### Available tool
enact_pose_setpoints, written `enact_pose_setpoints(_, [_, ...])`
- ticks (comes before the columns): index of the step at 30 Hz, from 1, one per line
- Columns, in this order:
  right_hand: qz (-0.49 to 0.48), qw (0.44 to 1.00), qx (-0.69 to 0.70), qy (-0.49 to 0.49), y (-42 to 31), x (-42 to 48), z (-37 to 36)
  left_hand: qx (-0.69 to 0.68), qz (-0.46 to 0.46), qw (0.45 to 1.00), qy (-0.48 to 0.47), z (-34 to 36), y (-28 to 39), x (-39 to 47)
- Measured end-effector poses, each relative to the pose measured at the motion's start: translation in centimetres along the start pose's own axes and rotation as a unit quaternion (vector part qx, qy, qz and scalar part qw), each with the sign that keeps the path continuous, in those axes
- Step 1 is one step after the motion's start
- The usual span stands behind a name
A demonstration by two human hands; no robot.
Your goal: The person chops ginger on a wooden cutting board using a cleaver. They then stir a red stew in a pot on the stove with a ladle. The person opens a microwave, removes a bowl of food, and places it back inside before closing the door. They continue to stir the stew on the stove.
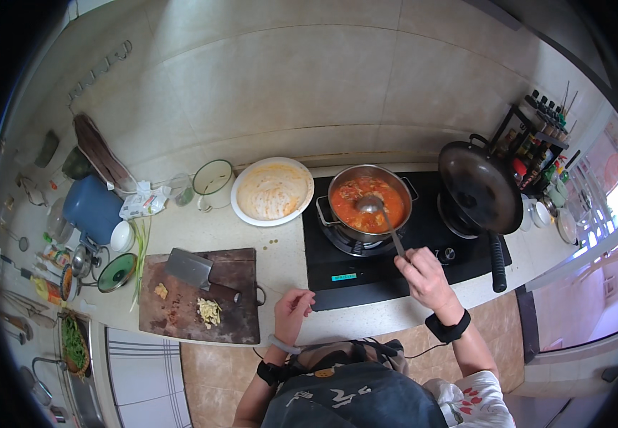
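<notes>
My right hand [425, 278] is closed around the handle of a metal ladle [393, 230]. The ladle's bowl dips into a red-orange soup or stew [349, 200] with pieces in it. That food fills much of a two-handled stainless steel pot [406, 220] standing on the left burner of a black gas cooktop [378, 281]. Beside the cooktop's front left corner is my left hand [293, 311], holding nothing, its fingers loosely bent. A cutting board [154, 315] lies further left, bearing a cleaver [188, 267], chopped pale pieces [209, 313] and a small yellowish heap [161, 291].
A dark wok [474, 187] rests on the right burner, its handle [497, 265] reaching past the cooktop's front. Behind the counter's left part are a food-smeared white basin [272, 192] and an enamel mug [214, 184]. Green onions [139, 257] lie by the board; a bottle rack [533, 139] stands right.
</notes>
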State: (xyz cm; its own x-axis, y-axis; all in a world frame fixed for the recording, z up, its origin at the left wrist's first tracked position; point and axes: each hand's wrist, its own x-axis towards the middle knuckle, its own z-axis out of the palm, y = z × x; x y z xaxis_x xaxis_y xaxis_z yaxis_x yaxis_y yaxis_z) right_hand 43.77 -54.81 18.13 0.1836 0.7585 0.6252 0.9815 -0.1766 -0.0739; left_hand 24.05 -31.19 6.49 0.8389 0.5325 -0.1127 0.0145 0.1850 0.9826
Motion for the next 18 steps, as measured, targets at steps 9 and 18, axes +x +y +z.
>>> enact_pose_setpoints(9, [0.043, 0.997, -0.061, 0.005, 4.0, 0.6, 4.6, -0.003, 0.048, 0.999, 0.007, 0.0, -0.2, 0.0])
enact_pose_setpoints(18, [0.013, 0.999, -0.038, -0.023, 0.3, -1.3, 2.3, -0.011, 0.023, 0.999, 0.025, -0.6, -0.4, -0.3])
